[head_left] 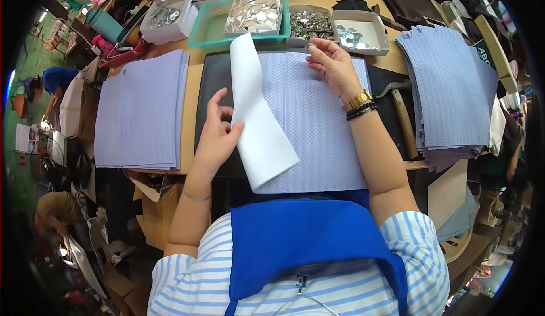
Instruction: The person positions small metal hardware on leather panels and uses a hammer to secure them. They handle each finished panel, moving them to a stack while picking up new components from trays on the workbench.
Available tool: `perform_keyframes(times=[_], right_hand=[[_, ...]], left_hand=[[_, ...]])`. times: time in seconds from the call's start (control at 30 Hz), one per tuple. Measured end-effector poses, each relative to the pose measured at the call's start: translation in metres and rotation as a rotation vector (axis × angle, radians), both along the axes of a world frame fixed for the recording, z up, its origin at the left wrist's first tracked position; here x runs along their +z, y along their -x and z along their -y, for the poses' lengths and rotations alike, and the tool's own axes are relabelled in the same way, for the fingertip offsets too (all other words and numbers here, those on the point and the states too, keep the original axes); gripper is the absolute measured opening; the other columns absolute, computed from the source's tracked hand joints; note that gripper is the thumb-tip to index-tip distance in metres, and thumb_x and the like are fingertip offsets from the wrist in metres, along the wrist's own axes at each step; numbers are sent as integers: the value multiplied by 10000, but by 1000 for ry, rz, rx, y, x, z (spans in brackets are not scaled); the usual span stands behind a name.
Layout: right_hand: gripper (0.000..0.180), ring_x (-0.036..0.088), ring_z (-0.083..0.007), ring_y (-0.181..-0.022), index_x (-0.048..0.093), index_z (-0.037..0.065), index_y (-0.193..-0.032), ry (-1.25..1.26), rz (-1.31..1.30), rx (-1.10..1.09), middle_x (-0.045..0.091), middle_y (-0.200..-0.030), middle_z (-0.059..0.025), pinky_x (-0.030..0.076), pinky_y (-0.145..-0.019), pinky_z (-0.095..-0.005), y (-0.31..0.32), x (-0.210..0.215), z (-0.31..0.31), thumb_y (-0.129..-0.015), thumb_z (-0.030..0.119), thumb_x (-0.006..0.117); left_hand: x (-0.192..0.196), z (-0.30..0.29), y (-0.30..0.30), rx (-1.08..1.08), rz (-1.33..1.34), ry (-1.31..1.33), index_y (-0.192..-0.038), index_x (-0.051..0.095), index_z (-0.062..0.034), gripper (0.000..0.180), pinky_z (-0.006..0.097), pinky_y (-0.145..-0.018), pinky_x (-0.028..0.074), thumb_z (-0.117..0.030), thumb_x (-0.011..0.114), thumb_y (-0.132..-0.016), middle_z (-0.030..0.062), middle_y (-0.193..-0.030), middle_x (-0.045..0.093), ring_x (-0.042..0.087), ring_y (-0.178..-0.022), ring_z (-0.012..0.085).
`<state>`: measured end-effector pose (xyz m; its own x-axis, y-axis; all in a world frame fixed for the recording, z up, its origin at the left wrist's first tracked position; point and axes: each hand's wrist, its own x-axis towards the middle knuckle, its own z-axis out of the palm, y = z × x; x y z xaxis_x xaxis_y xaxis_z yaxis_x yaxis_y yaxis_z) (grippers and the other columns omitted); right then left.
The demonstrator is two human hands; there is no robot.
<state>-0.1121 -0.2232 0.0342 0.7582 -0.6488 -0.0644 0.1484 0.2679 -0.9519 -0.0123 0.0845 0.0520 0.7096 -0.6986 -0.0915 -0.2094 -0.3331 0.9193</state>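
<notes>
A lavender sheet with a woven herringbone texture [318,123] lies in front of me on a black mat [216,69]. Its left side is folded over, so the white underside [258,140] shows as a curled flap. My left hand [218,131] is beside this flap with fingers apart, the thumb at its edge. Above the sheet's far right part, my right hand [335,69] pinches a small shiny metal piece [311,45], too small to make out fully. A hammer [403,112] with a wooden handle rests just right of the sheet.
Stacks of lavender sheets stand left [139,112] and right [451,89]. Along the back are a teal tray [198,35] with pale flat pieces, a box of small metal parts [311,24], a white box of thin discs [374,35] and another white box [181,24]. People work farther left.
</notes>
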Motion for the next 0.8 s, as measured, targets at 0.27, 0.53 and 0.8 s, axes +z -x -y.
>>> perform_keyframes(times=[0.27,0.53,0.8], right_hand=[[366,708,-116,-846,720,-16,-1242,614,-244,-70,762,-962,-51,564,-781,-273,-27,13,93,-988,246,744],[261,685,-96,-815,747,33,-1193,477,-174,13,747,-957,-16,561,-744,-256,-39,8,66,-993,201,741],[286,684,-76,-902,705,68,-1271,20,-45,130,715,-1071,3,579,-811,-246,-8,-1,0,-1014,191,727]], left_hand=[[28,-3,13,-252,908,-157,-1562,456,-134,776,562,-1150,371,-21,633,-815,147,-1488,526,486,-1392,378],[13,33,3,-668,1079,-292,-1402,626,-205,618,730,-1224,129,-141,571,-790,64,-1344,630,447,-1463,308],[73,21,-34,-644,798,-756,-997,718,-46,272,611,-1145,393,-273,595,-913,136,-1103,726,705,-1023,341]])
